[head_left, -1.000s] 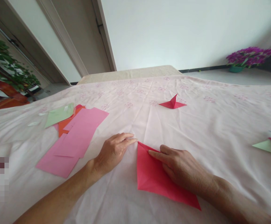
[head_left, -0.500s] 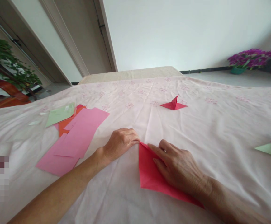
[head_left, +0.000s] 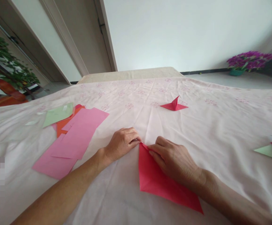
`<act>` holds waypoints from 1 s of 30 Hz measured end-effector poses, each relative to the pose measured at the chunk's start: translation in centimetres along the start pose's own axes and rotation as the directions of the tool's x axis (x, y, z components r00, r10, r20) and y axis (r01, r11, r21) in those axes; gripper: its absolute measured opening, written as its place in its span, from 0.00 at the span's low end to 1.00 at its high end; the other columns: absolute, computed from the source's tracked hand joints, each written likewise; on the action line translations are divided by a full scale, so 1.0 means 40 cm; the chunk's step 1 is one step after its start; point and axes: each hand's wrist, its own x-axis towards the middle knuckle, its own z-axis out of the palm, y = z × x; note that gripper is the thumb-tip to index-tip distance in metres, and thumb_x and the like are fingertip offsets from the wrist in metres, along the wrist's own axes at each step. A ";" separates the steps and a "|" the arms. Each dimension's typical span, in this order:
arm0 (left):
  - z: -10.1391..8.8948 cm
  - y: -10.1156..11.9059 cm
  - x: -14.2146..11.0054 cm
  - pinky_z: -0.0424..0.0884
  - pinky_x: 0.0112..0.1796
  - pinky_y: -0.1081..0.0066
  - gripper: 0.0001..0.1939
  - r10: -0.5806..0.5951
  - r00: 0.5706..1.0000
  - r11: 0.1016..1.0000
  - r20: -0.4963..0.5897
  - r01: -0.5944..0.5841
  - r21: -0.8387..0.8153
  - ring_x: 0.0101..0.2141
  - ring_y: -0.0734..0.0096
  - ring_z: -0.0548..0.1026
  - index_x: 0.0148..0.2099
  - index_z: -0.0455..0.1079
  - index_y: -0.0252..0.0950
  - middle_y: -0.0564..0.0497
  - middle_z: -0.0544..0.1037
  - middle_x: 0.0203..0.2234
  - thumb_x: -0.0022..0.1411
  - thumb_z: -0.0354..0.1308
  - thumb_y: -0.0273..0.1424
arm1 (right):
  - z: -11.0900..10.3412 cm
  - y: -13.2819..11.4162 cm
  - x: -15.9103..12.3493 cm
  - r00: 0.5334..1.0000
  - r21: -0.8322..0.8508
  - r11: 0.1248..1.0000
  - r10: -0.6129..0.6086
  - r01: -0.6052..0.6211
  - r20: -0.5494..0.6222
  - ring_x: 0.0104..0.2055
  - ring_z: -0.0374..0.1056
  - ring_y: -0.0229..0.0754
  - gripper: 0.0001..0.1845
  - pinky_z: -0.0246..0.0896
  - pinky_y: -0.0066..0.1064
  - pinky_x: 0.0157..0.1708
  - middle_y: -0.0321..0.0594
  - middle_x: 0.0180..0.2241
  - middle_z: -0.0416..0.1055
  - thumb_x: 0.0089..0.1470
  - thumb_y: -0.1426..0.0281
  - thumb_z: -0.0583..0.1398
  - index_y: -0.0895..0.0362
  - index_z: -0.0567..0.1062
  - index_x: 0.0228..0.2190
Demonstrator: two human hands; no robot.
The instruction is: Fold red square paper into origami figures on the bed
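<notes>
Left hand (head_left: 122, 142): where the red paper (head_left: 156, 184) comes to a corner, fingers pinch it, tips together.
Right hand (head_left: 173, 159): fingers, almost together, hold its upper edge.
Pink sheets (head_left: 79, 132): leftward, apart.

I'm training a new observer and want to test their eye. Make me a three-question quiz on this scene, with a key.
1. Which covers more of the red paper, the left hand or the right hand?
2. True or false: the small folded red piece sits farther from the person than both hands.
3. Fill in the colour: the pink sheets partly cover a sheet that is ____.

Key:
1. The right hand; the left hand's fingertips are at one corner of the paper.
2. True.
3. Orange.
</notes>
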 end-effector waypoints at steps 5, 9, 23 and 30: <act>0.007 -0.006 0.000 0.68 0.37 0.72 0.03 -0.022 1.000 0.999 -0.006 0.022 -0.031 0.34 0.71 0.74 0.36 0.74 0.39 0.54 0.76 0.31 0.60 0.61 0.26 | 0.016 -0.003 0.024 1.000 -0.034 0.999 -0.002 0.001 -0.031 0.31 0.67 0.35 0.13 0.47 0.28 0.25 0.38 0.35 0.67 0.65 0.68 0.49 0.53 0.72 0.44; 0.009 -0.007 0.001 0.68 0.37 0.72 0.01 -0.040 0.999 0.999 -0.004 0.040 -0.031 0.34 0.71 0.74 0.35 0.74 0.39 0.54 0.76 0.31 0.60 0.61 0.28 | 0.032 -0.007 0.027 0.998 -0.120 0.992 -0.053 0.049 -0.029 0.31 0.66 0.37 0.12 0.45 0.28 0.23 0.38 0.34 0.67 0.63 0.72 0.51 0.53 0.71 0.43; -0.006 0.012 0.012 0.67 0.37 0.71 0.02 -0.125 0.990 0.992 0.067 0.126 -0.008 0.33 0.70 0.73 0.35 0.74 0.39 0.54 0.75 0.31 0.59 0.62 0.27 | 0.050 -0.007 0.020 0.988 -0.284 0.948 -0.156 0.146 -0.014 0.30 0.63 0.38 0.15 0.45 0.30 0.21 0.40 0.35 0.66 0.61 0.77 0.51 0.55 0.68 0.47; -0.009 0.008 0.016 0.66 0.38 0.73 0.06 -0.156 0.984 0.979 0.089 0.167 -0.121 0.35 0.71 0.74 0.36 0.75 0.39 0.54 0.76 0.32 0.59 0.61 0.23 | 0.057 -0.006 0.021 0.987 -0.304 0.942 -0.156 0.139 -0.031 0.30 0.63 0.39 0.11 0.44 0.31 0.20 0.38 0.34 0.65 0.60 0.77 0.53 0.55 0.68 0.44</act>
